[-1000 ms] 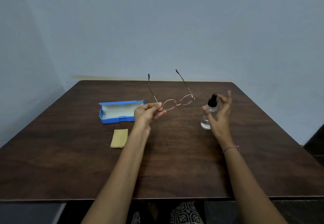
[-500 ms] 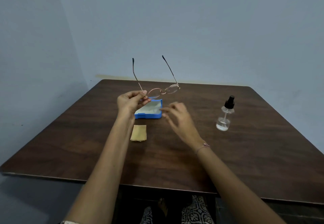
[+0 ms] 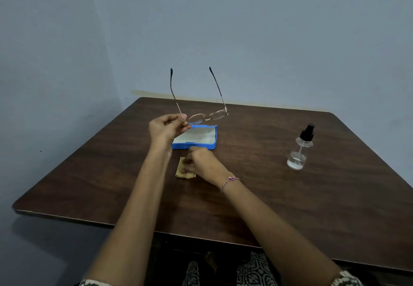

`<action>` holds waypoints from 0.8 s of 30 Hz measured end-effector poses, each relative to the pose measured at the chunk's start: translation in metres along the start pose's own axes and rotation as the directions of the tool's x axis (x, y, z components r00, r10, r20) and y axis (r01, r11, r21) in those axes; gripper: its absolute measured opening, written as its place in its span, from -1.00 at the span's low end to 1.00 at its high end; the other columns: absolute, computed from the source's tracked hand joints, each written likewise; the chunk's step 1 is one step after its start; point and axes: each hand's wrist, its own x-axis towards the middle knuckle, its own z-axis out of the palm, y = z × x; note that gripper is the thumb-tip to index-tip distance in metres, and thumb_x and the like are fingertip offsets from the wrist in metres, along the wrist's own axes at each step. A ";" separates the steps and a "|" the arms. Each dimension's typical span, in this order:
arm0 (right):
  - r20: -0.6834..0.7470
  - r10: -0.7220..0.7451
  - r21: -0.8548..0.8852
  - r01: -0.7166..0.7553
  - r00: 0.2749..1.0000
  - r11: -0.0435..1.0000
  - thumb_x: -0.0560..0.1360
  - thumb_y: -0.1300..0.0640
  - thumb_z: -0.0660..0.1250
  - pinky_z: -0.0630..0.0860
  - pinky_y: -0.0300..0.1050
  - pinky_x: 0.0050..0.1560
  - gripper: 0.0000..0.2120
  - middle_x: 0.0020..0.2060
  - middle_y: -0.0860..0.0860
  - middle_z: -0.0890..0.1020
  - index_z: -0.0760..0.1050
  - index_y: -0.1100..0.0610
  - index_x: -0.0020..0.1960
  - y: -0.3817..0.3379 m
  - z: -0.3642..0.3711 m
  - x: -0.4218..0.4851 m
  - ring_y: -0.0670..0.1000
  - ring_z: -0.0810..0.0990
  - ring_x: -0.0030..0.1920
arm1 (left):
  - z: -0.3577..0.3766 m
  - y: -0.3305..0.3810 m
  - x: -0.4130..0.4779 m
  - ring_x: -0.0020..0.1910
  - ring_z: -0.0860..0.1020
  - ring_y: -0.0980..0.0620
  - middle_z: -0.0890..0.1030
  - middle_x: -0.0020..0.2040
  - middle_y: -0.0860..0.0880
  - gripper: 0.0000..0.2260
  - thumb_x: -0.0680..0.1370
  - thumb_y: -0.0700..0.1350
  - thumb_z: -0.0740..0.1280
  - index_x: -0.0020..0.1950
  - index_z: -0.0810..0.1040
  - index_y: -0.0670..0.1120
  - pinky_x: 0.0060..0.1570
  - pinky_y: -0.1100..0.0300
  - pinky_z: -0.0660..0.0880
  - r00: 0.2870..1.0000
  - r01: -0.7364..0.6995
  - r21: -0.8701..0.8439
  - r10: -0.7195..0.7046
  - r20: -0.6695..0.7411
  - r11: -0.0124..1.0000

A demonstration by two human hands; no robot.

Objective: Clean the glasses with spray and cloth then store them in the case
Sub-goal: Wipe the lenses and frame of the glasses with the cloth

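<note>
The glasses (image 3: 202, 111) are held above the bench (image 3: 290, 207) by the left hand (image 3: 166, 129), pinched at the hinge of one lens between thumb and fingertips, so that the frame extends toward 3 o'clock from the hand and both temples stand up toward 12 o'clock against the wall (image 3: 268, 39). The open blue case (image 3: 196, 140) is seen on the bench just below the glasses, at 4 o'clock from the left hand, with its pale lining exposed. The right hand (image 3: 201, 162) is lowered onto the yellow cloth (image 3: 182, 170), which lies flat on the bench at 6 o'clock from the case; the fingers are curled down on the cloth's right side, but whether it is actually pinched cannot be told. The spray bottle (image 3: 300, 149) is left standing upright well apart, at 3 o'clock from the right hand, untouched. A braided bracelet (image 3: 230, 182) is worn at the right wrist.
</note>
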 end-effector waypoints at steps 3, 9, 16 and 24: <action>-0.013 0.005 -0.001 -0.005 1.000 1.000 0.45 0.06 0.41 0.50 -0.13 -0.01 -0.68 0.02 0.09 0.56 0.58 0.25 0.10 0.002 0.002 0.002 0.05 0.55 0.00 | 0.004 -0.007 0.004 -0.40 0.63 0.01 0.60 -0.40 -0.09 -0.95 0.43 -0.31 0.44 -0.21 0.59 -0.24 -0.25 0.24 0.62 1.000 -0.012 -0.002 0.012 -0.010 1.000; -0.065 0.002 0.170 0.009 0.998 0.985 0.47 0.08 0.40 0.39 -0.31 -0.22 -0.76 -0.09 0.09 0.64 0.62 0.24 0.02 0.016 -0.005 -0.007 -0.09 0.52 -0.21 | 0.019 -0.016 0.008 -0.39 0.62 0.01 0.59 -0.34 -0.15 -0.95 0.43 -0.30 0.44 -0.19 0.59 -0.23 -0.27 0.28 0.60 0.999 -0.040 0.010 0.040 -0.003 0.999; -0.017 0.204 0.785 -0.113 0.979 0.609 0.49 0.31 0.34 0.57 -0.31 -0.32 -0.82 -0.24 0.06 0.61 0.49 0.27 0.08 0.075 -0.045 -0.030 -0.18 0.61 -0.32 | 0.050 -0.034 0.018 -0.29 0.62 -0.04 0.61 -0.34 -0.11 -0.93 0.43 -0.26 0.45 -0.22 0.61 -0.13 -0.27 0.29 0.58 0.993 -0.120 0.126 0.117 0.027 0.985; -0.123 0.290 0.903 -0.014 0.949 0.429 0.38 0.40 0.40 0.57 -0.32 -0.25 -0.80 -0.28 -0.04 0.70 0.59 0.20 -0.04 0.113 -0.076 -0.058 -0.12 0.64 -0.27 | 0.078 -0.054 0.015 -0.18 0.67 0.00 0.66 -0.26 -0.05 -0.91 0.43 -0.19 0.47 -0.22 0.62 -0.02 -0.09 0.14 0.61 0.989 -0.147 0.306 0.131 0.069 0.941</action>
